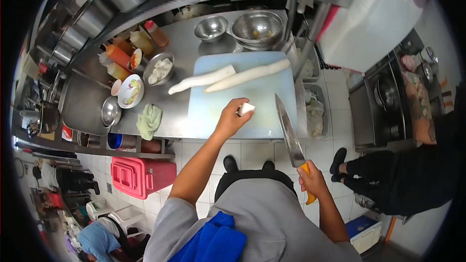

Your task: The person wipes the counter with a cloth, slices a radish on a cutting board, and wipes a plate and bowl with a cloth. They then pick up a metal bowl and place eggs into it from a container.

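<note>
Over the front part of the pale blue cutting board (pixel 218 116), my left hand (pixel 233 119) pinches a small white chunk (pixel 246 108) between thumb and fingers. My right hand (pixel 312 179) is wrapped round the yellow handle of a large knife (pixel 289 138). Its blade points away from me, with the tip over the board's right side. Two long, peeled white roots (pixel 206 78) (pixel 250 75) lie side by side across the back of the board, the left one reaching past its edge.
A metal bowl of white pieces (pixel 159 69), a white bowl (pixel 130 91), a green cloth (pixel 149 121) and sauce bottles (pixel 117 56) stand left. Behind the board are a steel bowl (pixel 211 28) and colander (pixel 257 28). Another person (pixel 412 174) stands at right.
</note>
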The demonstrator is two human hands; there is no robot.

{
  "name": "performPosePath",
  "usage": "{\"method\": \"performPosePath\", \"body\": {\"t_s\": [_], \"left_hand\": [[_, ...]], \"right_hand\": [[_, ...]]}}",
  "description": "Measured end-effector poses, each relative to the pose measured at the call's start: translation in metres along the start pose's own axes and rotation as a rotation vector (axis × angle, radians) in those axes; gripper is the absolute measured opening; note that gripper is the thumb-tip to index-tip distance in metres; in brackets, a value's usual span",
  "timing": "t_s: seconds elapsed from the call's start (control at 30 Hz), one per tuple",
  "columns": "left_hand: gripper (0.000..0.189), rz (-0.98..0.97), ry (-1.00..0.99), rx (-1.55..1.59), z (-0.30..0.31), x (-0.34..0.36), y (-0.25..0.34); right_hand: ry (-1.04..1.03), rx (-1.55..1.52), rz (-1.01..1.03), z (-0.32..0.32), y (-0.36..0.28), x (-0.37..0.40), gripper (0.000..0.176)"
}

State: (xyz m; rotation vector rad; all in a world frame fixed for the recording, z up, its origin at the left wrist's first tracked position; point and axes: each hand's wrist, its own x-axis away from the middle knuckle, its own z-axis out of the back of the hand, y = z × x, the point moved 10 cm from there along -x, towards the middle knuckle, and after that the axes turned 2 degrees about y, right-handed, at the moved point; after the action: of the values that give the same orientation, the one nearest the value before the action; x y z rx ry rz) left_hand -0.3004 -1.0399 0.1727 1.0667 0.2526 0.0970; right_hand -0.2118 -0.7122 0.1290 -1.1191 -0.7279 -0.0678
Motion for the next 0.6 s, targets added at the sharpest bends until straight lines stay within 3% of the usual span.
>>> {"method": "performPosePath", "body": {"t_s": [0.03, 0.07, 0.13, 0.27, 0.37, 0.43, 0.6], "left_hand": [[0.047, -0.089, 0.011, -0.133, -0.013, 0.006, 0.011], [0.047, -0.079, 0.0, -0.13, -0.025, 0.013, 0.013], [0.052, -0.06, 0.047, -0.468, -0.037, 0.021, 0.02], [0.06, -0.069, 0.04, -0.471, -0.03, 0.028, 0.028], [0.065, -0.079, -0.106, -0.284, -0.025, 0.032, 0.024], [0.07, -0.272, -0.096, -0.387, -0.021, 0.034, 0.042], [0.069, -0.284, -0.137, -0.344, -0.037, 0.034, 0.031]], "right_hand": [[-0.025, 0.02, 0.004, 0.001, -0.001, 0.002, 0.03], [-0.042, 0.065, -0.006, 0.002, -0.005, 0.005, 0.031], [-0.05, 0.068, -0.014, 0.005, -0.001, 0.007, 0.03], [-0.068, 0.086, -0.038, 0.002, 0.012, 0.007, 0.029], [-0.081, 0.081, -0.034, 0.0, 0.019, 0.003, 0.028], [-0.065, 0.079, -0.018, 0.003, 0.028, -0.006, 0.027], [-0.012, 0.142, 0.031, 0.011, 0.011, -0.005, 0.026]]}}
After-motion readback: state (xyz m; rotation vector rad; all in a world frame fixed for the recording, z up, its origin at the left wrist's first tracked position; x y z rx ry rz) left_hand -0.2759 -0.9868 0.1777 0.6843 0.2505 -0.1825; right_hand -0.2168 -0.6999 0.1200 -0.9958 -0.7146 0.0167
